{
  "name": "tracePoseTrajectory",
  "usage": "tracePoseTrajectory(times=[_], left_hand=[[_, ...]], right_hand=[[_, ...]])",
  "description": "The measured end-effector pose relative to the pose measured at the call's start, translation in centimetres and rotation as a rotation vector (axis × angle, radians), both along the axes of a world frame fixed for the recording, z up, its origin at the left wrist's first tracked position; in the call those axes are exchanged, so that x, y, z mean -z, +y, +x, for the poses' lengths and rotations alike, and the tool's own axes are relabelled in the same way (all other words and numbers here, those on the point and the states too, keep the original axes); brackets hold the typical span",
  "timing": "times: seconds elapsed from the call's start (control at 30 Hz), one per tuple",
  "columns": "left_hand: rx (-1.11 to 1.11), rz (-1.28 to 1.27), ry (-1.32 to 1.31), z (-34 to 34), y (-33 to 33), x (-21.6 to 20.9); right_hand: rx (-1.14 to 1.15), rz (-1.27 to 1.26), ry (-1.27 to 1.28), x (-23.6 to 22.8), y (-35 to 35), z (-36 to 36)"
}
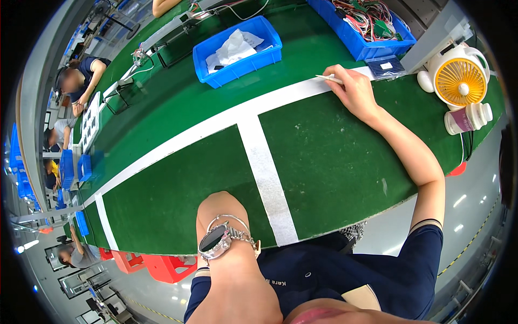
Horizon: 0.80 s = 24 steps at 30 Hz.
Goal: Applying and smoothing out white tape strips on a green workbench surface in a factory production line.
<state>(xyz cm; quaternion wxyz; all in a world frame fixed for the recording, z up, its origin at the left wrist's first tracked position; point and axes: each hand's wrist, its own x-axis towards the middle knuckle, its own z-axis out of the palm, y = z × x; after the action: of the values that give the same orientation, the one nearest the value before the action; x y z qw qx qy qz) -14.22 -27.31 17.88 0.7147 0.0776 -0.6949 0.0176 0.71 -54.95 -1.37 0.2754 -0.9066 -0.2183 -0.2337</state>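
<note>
My right hand (pixel 353 92) is closed in a pinch on a thin, pale pointed stick (pixel 329 79); its exact kind is too small to make out. The hand rests over the white tape strip (pixel 297 93) that runs along the green worktop (pixel 334 156). Nearer to me, my left hand (pixel 221 205) is bent down over the green surface, with a silver watch (pixel 216 241) and a bracelet at the wrist. Its fingers are hidden from view. A blue bin (pixel 243 67) with crumpled white sheets stands beyond, to the left of my right hand.
Another blue bin (pixel 372 49) at the far right holds tangled wires and green boards. Beside it are a dark blue packet (pixel 386 66), a white fan with an orange grille (pixel 461 81) and a bottle (pixel 467 119). Co-workers sit along the left side; red stools (pixel 168 267) stand below.
</note>
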Motion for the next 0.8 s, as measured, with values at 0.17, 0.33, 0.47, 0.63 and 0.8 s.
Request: tracePoseTrajectory(times=[0.17, 0.33, 0.47, 0.63, 0.8], left_hand=[[-0.009, 0.0, 0.014, -0.2, 0.1, -0.1], [-0.011, -0.013, 0.016, -0.2, 0.2, 0.0], [-0.016, -0.02, 0.04, -0.6, 0.3, 0.1], [-0.075, -0.048, 0.03, -0.8, 0.2, 0.0], [-0.028, -0.028, 0.004, -0.2, 0.0, 0.0]], right_hand=[[-0.032, 0.001, -0.026, -0.5, -0.1, 0.2], [-0.047, 0.016, -0.033, -0.2, -0.1, 0.4], [-0.062, -0.017, -0.048, -0.3, -0.2, 0.4], [-0.098, -0.118, -0.142, -0.2, -0.1, 0.5], [-0.177, -0.274, -0.225, -0.4, 0.3, -0.5]])
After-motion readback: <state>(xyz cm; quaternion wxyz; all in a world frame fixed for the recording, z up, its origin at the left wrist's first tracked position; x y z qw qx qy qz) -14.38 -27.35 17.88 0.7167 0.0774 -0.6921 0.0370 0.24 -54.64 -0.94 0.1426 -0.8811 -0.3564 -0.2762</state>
